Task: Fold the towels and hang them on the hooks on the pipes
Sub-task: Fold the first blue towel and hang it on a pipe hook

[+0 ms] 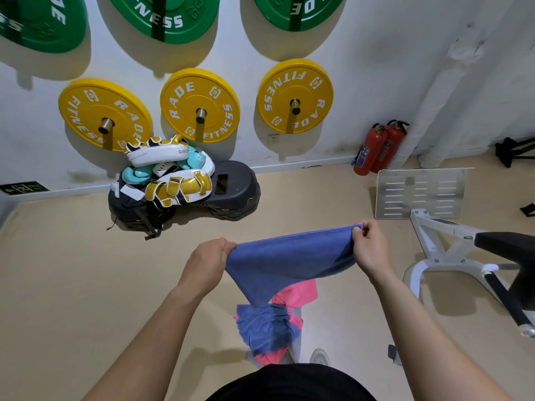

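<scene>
Item 1 – left hand (212, 257): your fist is closed, back of the hand up, with the fingers curled round the left corner of the blue towel (289, 257). The forearm reaches forward from the near left and the wrist is straight.

Item 2 – right hand (369, 247): thumb and fingertips pinch the towel's right corner. This hand is slightly farther and higher than the left, and its forearm comes in from the near right.

Item 3 – blue towel: you hold it in the air in front of you, well above the floor (72, 285), with its top edge stretched between your two hands. The cloth sags below that edge and narrows toward its low end, which runs down to the heap beneath. Whether it joins the crumpled blue cloth (266, 328) there cannot be told.

Item 4 – heap on the floor, near centre: crumpled blue cloth with a pink towel (298, 293) showing under and beside it.

Item 5 – surroundings:
- Yellow weight plates (199, 105) and green plates (162, 15) hang on the far wall.
- Boxing pads (173, 180) are piled on a black platform (234, 183) at the wall's foot.
- Two fire extinguishers (373, 149) stand far right beside white pipes (440, 99).
- A slotted metal plate (419, 192) and a white machine frame (443, 250) are at right.
</scene>
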Available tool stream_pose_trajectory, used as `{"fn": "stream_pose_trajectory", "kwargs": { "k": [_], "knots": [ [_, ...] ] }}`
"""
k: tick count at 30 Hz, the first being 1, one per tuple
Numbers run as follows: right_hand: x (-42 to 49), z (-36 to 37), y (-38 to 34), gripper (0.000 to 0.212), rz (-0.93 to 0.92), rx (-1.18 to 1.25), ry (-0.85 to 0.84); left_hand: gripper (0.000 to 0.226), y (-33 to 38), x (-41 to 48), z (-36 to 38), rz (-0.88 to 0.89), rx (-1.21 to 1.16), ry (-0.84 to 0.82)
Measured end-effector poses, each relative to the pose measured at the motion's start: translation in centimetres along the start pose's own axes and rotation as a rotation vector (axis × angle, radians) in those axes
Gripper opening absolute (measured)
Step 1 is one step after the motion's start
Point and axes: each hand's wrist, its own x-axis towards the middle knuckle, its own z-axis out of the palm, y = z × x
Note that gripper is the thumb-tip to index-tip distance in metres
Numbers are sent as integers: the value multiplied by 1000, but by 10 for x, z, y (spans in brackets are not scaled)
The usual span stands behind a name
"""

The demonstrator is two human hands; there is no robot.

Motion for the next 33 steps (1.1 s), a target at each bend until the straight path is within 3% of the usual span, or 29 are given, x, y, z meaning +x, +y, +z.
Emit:
{"fn": "stream_pose_trajectory", "kwargs": {
  "k": [4,7,10,16,19,24,33],
  "knots": [
    [4,1,1,11,19,58,-3,23,1,1,-4,2,-288,36],
    [8,0,0,11,23,68,9,19,-1,3,-5,44,-234,-9],
    [11,1,1,12,39,79,6,16,-3,5,-8,55,-237,80],
    [-5,23,-6,10,127,271,71,19,28,1,0,-190,-651,322],
    [-33,45,-11,2,100,357,-63,12,52,-7,19,-252,-813,275],
    [-83,70,-29,9,1,436,-279,7,80,-20,46,-217,-972,162],
    [-93,68,-26,15,-9,376,-276,36,83,-33,50,-114,-958,-17]
  ]
}}
